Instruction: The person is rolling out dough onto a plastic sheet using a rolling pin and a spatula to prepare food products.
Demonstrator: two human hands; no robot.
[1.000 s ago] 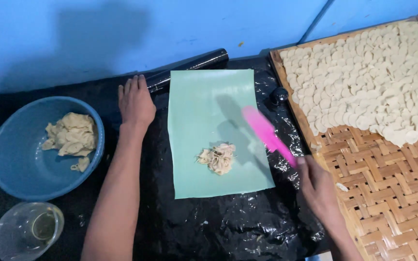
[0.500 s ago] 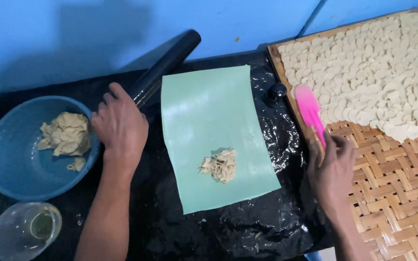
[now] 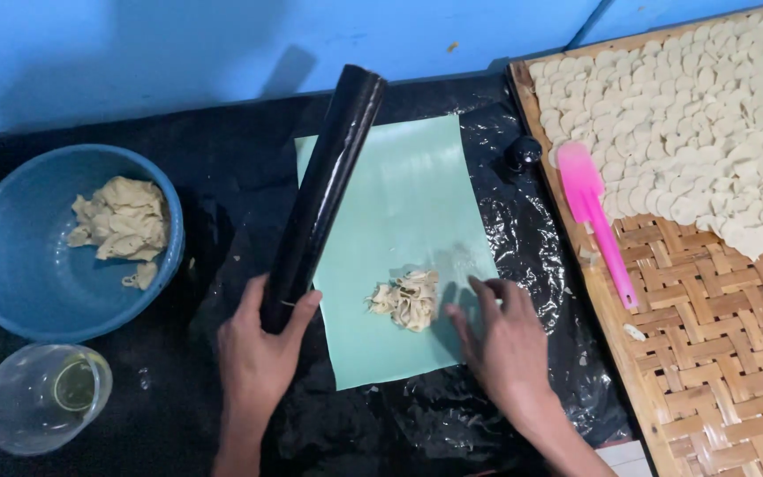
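Rolling pin, black and wrapped in film, lies tilted over the left edge of the green sheet on the desk, its long axis running from the near-left end in the left hand, whose grip is closed around it, up toward the far blue wall. The right hand rests open and flat on the sheet just beside the dough lump, holding nothing. To do well, I judge the pin should be levelled across the lump with even pressure while the sheet stays pinned.

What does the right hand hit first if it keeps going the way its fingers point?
Probably the dough lump: the right hand lies flat on the green sheet, fingers aimed up-left, with the lump just beyond its fingertips.
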